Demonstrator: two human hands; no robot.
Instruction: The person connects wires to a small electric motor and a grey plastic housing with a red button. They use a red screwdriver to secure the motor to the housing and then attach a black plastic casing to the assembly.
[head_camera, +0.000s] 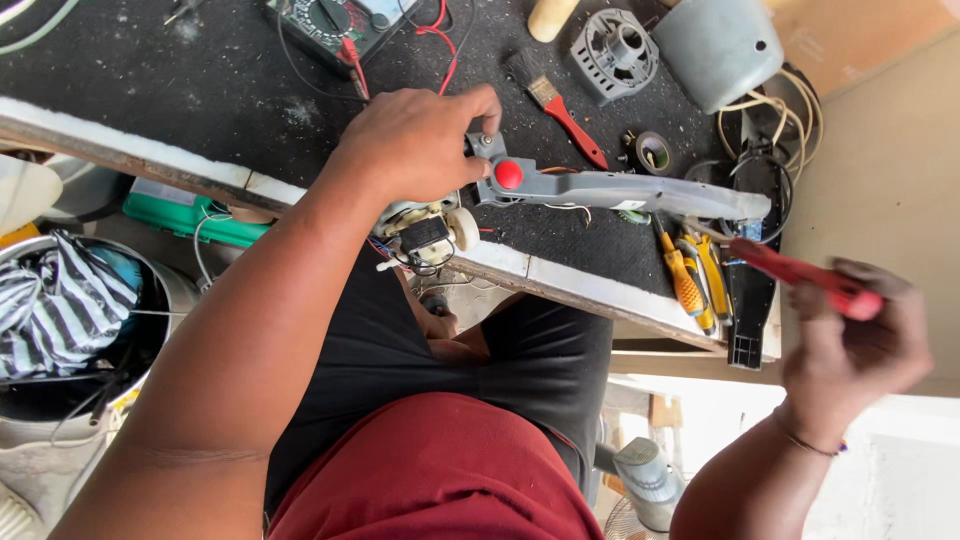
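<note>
A dark workbench (230, 90) carries a paintbrush (556, 104), multimeter (335, 25) and screwdrivers (688, 282).

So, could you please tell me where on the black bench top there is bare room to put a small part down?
The widest bare patch of the bench top lies left of the multimeter, behind the left hand. A smaller gap sits between the red-handled brush and that hand. The right end is crowded: grey housing, tape roll, cables, yellow screwdrivers.
</note>
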